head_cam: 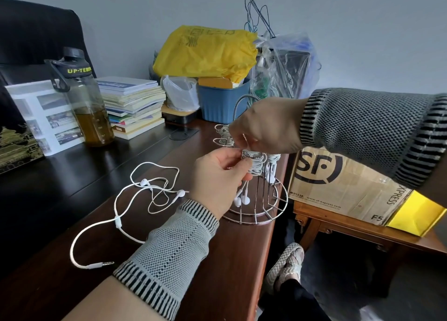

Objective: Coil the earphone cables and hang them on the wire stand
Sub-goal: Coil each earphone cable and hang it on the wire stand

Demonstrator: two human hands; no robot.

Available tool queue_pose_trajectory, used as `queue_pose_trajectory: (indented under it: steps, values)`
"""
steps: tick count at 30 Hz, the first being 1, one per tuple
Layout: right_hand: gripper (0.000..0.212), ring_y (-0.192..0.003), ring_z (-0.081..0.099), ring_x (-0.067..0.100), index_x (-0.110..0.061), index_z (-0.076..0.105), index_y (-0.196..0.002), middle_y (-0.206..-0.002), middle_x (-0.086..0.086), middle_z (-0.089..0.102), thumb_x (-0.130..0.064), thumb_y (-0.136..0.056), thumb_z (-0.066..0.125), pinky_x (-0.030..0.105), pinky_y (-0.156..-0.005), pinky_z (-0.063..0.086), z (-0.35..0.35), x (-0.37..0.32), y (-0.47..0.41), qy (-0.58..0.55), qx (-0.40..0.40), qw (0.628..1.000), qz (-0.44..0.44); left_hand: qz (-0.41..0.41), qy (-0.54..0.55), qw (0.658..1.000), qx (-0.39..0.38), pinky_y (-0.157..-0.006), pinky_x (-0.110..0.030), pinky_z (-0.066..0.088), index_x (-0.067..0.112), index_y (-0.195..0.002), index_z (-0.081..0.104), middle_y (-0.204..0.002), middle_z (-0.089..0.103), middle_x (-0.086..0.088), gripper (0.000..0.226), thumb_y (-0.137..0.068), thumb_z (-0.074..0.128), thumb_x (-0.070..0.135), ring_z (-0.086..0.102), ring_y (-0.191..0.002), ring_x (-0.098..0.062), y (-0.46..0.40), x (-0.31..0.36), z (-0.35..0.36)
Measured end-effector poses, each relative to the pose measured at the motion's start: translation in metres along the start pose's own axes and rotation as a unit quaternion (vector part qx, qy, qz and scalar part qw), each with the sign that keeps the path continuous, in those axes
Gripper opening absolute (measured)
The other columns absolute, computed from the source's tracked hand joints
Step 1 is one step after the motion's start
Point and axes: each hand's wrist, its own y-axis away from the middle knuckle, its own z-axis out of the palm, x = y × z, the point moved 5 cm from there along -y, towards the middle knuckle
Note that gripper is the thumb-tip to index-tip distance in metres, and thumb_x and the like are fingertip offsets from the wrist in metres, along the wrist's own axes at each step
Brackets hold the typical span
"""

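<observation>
Both hands meet at the wire stand (pixel 256 207), which stands at the tabletop (pixel 217 260) edge just beyond the left wrist. The left hand (pixel 217 175) pinches a coiled earphone bundle (pixel 254 162) between thumb and fingertips, its two earbuds dangling below the palm. The right hand (pixel 263 127), reaching in from above, has its fingers curled onto the top of the same bundle at one of the stand's hooks. To seat it well, I judge the left hand should keep the coil tight while the right guides a loop fully over the hook before either lets go. Another coil (pixel 272 168) hangs just right of the hands. A loose earphone cable (pixel 116 220) lies uncoiled left of the left hand.
</observation>
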Motion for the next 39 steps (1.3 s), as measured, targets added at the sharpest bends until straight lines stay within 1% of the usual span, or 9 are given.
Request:
queue_pose_trajectory:
  steps: [4, 8, 18, 22, 25, 29, 32, 36, 39]
  values:
    - [0.013, -0.050, 0.029, 0.000, -0.031, 0.053, -0.083, -0.062, -0.014, 0.035, -0.023, -0.094, 0.051, 0.015, -0.045, 0.033, -0.001, 0.000, 0.003, -0.033, 0.027, 0.999, -0.009, 0.071, -0.089, 0.992, 0.052, -0.061, -0.028, 0.058, 0.023, -0.080, 0.058, -0.078, 0.072, 0.001, 0.020, -0.083, 0.075, 0.012, 0.071, -0.062, -0.009, 0.001, 0.001, -0.003]
    - [0.009, -0.062, 0.039, 0.000, -0.023, 0.057, -0.096, -0.071, -0.015, 0.044, -0.019, -0.093, 0.050, 0.020, -0.068, 0.035, 0.000, 0.004, 0.004, -0.103, 0.005, 0.993, -0.051, 0.100, -0.106, 0.988, 0.040, -0.058, -0.016, 0.052, 0.021, -0.078, 0.055, -0.072, 0.069, 0.003, 0.021, -0.087, 0.070, 0.010, 0.069, -0.060, -0.002, 0.002, 0.001, -0.002]
    - [0.008, -0.063, 0.038, -0.003, -0.024, 0.054, -0.093, -0.073, -0.016, 0.044, -0.017, -0.093, 0.049, 0.019, -0.070, 0.033, 0.004, 0.005, 0.002, -0.104, -0.004, 0.993, -0.051, 0.112, -0.120, 0.985, 0.047, -0.060, -0.017, 0.053, 0.023, -0.074, 0.056, -0.064, 0.068, 0.007, 0.024, -0.086, 0.070, 0.008, 0.069, -0.061, -0.005, 0.002, 0.002, -0.001]
    - [0.009, -0.067, 0.045, 0.002, -0.024, 0.053, -0.091, -0.074, -0.014, 0.048, -0.016, -0.093, 0.048, 0.019, -0.061, 0.036, 0.001, 0.004, 0.003, -0.098, 0.007, 0.994, -0.053, 0.114, -0.139, 0.983, 0.047, -0.068, -0.035, 0.059, 0.026, -0.071, 0.056, -0.069, 0.070, 0.003, 0.026, -0.086, 0.071, 0.011, 0.070, -0.064, -0.011, 0.001, 0.001, 0.000]
    - [0.016, -0.085, 0.058, 0.019, -0.019, 0.060, -0.099, -0.089, -0.002, 0.064, -0.015, -0.090, 0.048, 0.035, -0.076, 0.050, 0.000, 0.005, 0.014, -0.114, 0.118, 0.986, -0.040, 0.123, -0.152, 0.979, 0.049, -0.069, -0.040, 0.059, 0.030, -0.071, 0.056, -0.073, 0.070, 0.005, 0.025, -0.086, 0.070, 0.015, 0.070, -0.065, -0.016, 0.000, 0.000, 0.000]
    - [0.015, -0.072, 0.057, 0.024, -0.010, 0.064, -0.086, -0.081, 0.006, 0.061, -0.017, -0.082, 0.051, 0.036, -0.063, 0.051, 0.010, 0.019, 0.064, -0.233, 0.431, 0.867, 0.085, 0.125, -0.158, 0.979, 0.035, -0.053, -0.029, 0.056, 0.029, -0.074, 0.056, -0.077, 0.069, 0.004, 0.023, -0.089, 0.066, 0.015, 0.069, -0.056, -0.012, 0.004, 0.003, 0.001]
    - [0.013, -0.062, 0.053, 0.013, -0.014, 0.066, -0.080, -0.074, -0.001, 0.060, -0.025, -0.083, 0.059, 0.031, -0.057, 0.050, 0.050, 0.014, 0.088, -0.295, 0.446, 0.819, 0.209, 0.132, -0.171, 0.976, 0.038, -0.059, -0.041, 0.058, 0.024, -0.076, 0.058, -0.079, 0.069, 0.002, 0.017, -0.089, 0.065, 0.016, 0.070, -0.061, -0.014, 0.005, 0.004, 0.004]
    - [0.003, -0.062, 0.054, 0.000, -0.019, 0.074, -0.084, -0.074, -0.007, 0.064, -0.017, -0.082, 0.072, 0.013, -0.064, 0.045, 0.085, -0.004, 0.083, -0.429, 0.426, 0.740, 0.297, 0.135, -0.171, 0.974, 0.056, -0.072, -0.045, 0.058, 0.024, -0.079, 0.058, -0.075, 0.070, 0.004, 0.014, -0.087, 0.067, 0.016, 0.071, -0.071, -0.019, 0.003, 0.000, 0.001]
    - [0.008, -0.062, 0.052, -0.004, -0.020, 0.073, -0.087, -0.072, -0.014, 0.059, -0.017, -0.081, 0.072, 0.018, -0.068, 0.046, 0.096, -0.013, 0.074, -0.491, 0.429, 0.684, 0.327, 0.142, -0.185, 0.970, 0.066, -0.073, -0.042, 0.057, 0.023, -0.075, 0.058, -0.074, 0.070, 0.005, 0.017, -0.087, 0.067, 0.015, 0.069, -0.071, -0.016, 0.005, 0.002, 0.001]
